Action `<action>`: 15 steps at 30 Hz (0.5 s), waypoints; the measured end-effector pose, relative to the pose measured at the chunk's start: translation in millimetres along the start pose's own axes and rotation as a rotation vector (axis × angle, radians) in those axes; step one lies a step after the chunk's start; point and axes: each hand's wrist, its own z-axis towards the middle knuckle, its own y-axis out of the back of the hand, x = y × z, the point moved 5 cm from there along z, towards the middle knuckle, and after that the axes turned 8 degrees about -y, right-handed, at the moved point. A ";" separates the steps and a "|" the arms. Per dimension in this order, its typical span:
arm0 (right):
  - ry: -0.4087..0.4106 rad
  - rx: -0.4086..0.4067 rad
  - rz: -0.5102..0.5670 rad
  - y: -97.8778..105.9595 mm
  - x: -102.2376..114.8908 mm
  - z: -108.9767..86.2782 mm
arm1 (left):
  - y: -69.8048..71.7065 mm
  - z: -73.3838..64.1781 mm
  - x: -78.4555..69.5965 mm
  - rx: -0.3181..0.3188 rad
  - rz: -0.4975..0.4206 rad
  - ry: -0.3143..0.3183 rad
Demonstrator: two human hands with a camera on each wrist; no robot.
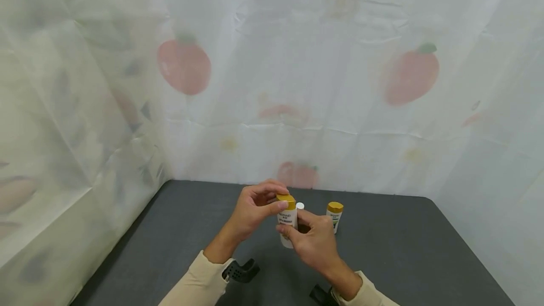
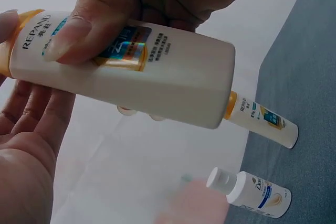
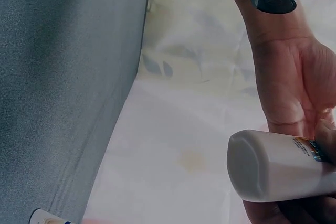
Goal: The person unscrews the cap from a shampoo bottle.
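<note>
A white toiletry bottle (image 1: 287, 217) with a gold cap (image 1: 286, 199) and a REPAND label is held above the table between both hands. My left hand (image 1: 254, 208) pinches the cap, thumb on the near side and fingers behind. Lower down, my right hand (image 1: 316, 242) grips the bottle's body, its thumb across the label in the left wrist view. The flat base (image 3: 248, 166) faces the right wrist camera. Behind the right hand, a similar gold-capped REPAND bottle (image 1: 335, 217) stands on the table. A small white bottle (image 2: 261, 195) with a white cap stands near it, mostly hidden in the head view.
The dark grey table (image 1: 395, 249) runs back to a whitish curtain (image 1: 255, 70) printed with red fruit. More of this curtain hangs along the left side. Each wrist carries a black camera mount (image 1: 241, 271).
</note>
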 end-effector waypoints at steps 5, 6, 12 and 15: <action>0.022 0.002 0.002 -1.0 2.2 -2.3 | -8.1 3.2 -3.3 0.061 -0.076 -0.027; 0.026 0.002 0.000 -1.3 2.6 -2.6 | -10.1 3.7 -3.9 0.070 -0.093 -0.028; 0.043 -0.006 -0.005 -2.0 4.4 -4.5 | -18.8 4.6 -7.6 0.082 -0.074 -0.056; 0.043 -0.005 -0.011 -1.6 4.8 -5.0 | -17.9 3.3 -7.6 0.074 -0.064 -0.065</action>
